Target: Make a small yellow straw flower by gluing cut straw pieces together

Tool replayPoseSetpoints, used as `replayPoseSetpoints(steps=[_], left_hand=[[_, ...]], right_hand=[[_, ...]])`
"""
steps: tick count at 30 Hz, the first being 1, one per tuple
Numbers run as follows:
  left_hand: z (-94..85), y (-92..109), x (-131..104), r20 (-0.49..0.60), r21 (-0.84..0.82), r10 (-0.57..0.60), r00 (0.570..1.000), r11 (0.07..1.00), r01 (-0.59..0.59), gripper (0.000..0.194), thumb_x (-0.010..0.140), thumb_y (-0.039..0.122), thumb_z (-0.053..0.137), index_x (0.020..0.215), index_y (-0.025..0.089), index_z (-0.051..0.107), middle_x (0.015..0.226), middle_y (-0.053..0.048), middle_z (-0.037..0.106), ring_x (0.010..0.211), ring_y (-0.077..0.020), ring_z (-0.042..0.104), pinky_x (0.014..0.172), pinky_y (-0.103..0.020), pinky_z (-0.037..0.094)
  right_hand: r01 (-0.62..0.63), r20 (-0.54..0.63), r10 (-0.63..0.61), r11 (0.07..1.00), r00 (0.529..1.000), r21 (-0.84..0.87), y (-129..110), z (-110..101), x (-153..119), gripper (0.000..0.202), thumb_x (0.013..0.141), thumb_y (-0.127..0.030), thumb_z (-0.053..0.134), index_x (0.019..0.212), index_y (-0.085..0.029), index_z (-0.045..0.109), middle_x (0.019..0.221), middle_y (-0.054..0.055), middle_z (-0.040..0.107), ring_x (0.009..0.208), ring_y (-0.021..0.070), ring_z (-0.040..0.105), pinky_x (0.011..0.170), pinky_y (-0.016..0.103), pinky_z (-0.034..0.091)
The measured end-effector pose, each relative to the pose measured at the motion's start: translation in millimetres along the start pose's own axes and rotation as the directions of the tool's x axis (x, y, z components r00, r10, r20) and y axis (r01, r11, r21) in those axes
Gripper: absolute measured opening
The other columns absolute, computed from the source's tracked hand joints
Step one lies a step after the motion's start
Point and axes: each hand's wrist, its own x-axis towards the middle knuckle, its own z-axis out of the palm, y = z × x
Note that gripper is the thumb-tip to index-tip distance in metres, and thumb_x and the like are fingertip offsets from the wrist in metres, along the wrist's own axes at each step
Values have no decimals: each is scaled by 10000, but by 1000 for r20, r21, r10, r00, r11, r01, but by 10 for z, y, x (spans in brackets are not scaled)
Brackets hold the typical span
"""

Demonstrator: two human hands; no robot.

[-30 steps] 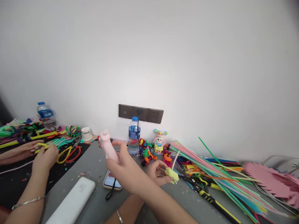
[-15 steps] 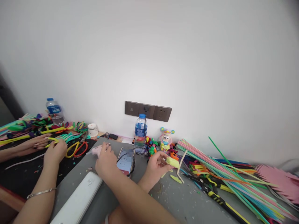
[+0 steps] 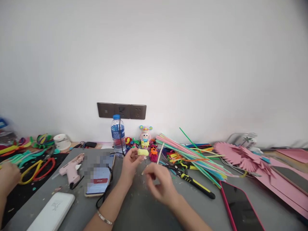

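My left hand (image 3: 131, 165) pinches a small, pale yellow fuzzy piece (image 3: 143, 152) between thumb and fingertips, above the grey mat. To its right, my right hand (image 3: 160, 183) is low over the mat with its fingers curled in. A bit of pale yellow shows at its fingertips, but I cannot make out what they grip. A bent cream strip (image 3: 160, 154) stands out behind the right hand. The pink glue gun (image 3: 71, 170) lies on the mat at the left, with no hand on it. Behind my hands sits a pink figure (image 3: 145, 138) with big eyes.
A water bottle (image 3: 117, 134), a phone with a lit screen (image 3: 99, 179) and a white box (image 3: 53, 211) are at the left. Pliers (image 3: 194, 184), pastel pipe cleaners (image 3: 190, 154), and a pink-cased phone (image 3: 240, 205) are at the right. A co-worker's hand (image 3: 9, 178) shows far left.
The view has swung right. My right hand has let go of the glue gun and moved right, beside my left hand. My arms are no longer crossed; my left hand still holds the yellow piece.
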Motion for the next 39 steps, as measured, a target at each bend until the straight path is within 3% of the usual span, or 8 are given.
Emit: replayPoseSetpoints(steps=[2, 6, 10, 19, 24, 30, 35, 39], left_hand=[[169, -126, -4, 2, -15, -81, 997, 997, 81, 311, 678, 334, 788, 873, 185, 596, 846, -16, 702, 675, -137, 628, 561, -207, 471], [149, -141, 8, -42, 11, -124, 991, 992, 124, 373, 634, 328, 795, 895, 175, 577, 821, -17, 698, 631, -119, 596, 534, -189, 428], [117, -119, 1, -22, 58, -105, 994, 993, 106, 354, 639, 317, 788, 891, 176, 584, 814, -7, 683, 657, -121, 602, 547, -186, 429], [123, -159, -38, 33, 120, -122, 992, 986, 118, 347, 641, 334, 780, 881, 173, 589, 827, -16, 659, 702, -142, 597, 610, -213, 458], [87, -221, -33, 68, 151, -124, 990, 982, 113, 318, 674, 332, 757, 899, 174, 597, 827, -14, 643, 708, -134, 570, 612, -203, 442], [65, -227, -11, 71, 141, -142, 987, 981, 131, 331, 658, 330, 765, 893, 177, 588, 813, -7, 632, 715, -137, 563, 644, -213, 445], [96, -190, -52, 153, 216, -153, 976, 969, 118, 274, 692, 320, 726, 874, 169, 588, 788, -5, 595, 690, -136, 533, 648, -226, 438], [144, -150, -113, 252, 306, -154, 955, 949, 72, 206, 728, 276, 679, 878, 171, 588, 750, 5, 556, 658, -134, 502, 599, -219, 404]], right_hand=[[-117, 7, 118, 988, 993, -96, 359, -193, -137, 174, 897, -132, 435, 898, -208, 592, 680, 15, 557, 594, 155, 497, 570, 260, 373], [-191, 197, 232, 959, 952, -208, 716, -330, -225, 89, 841, -134, 583, 844, -215, 619, 796, 22, 601, 742, 174, 560, 635, 251, 400], [-244, 241, 318, 925, 917, -291, 756, -285, -267, 133, 769, -97, 691, 795, -211, 625, 804, 8, 612, 780, 186, 566, 684, 262, 409], [-372, 181, 459, 850, 869, -372, 779, -209, -303, 166, 742, -30, 665, 721, -184, 608, 741, 17, 628, 752, 206, 562, 682, 290, 406], [-373, 180, 465, 844, 867, -386, 776, -206, -310, 176, 740, -16, 631, 701, -184, 595, 737, 30, 619, 744, 217, 563, 674, 298, 400], [-448, 56, 460, 881, 886, -150, 842, -231, -322, 161, 785, -58, 552, 701, -191, 586, 686, -2, 521, 642, 165, 508, 583, 249, 361], [-449, -146, 466, 883, 873, 137, 814, -246, -265, 163, 862, -268, 559, 726, -188, 603, 650, -16, 453, 572, 143, 417, 534, 242, 311], [-427, -144, 489, 846, 860, 319, 713, -206, -253, 226, 878, -356, 554, 737, -187, 603, 689, -3, 479, 586, 141, 417, 530, 239, 316]])
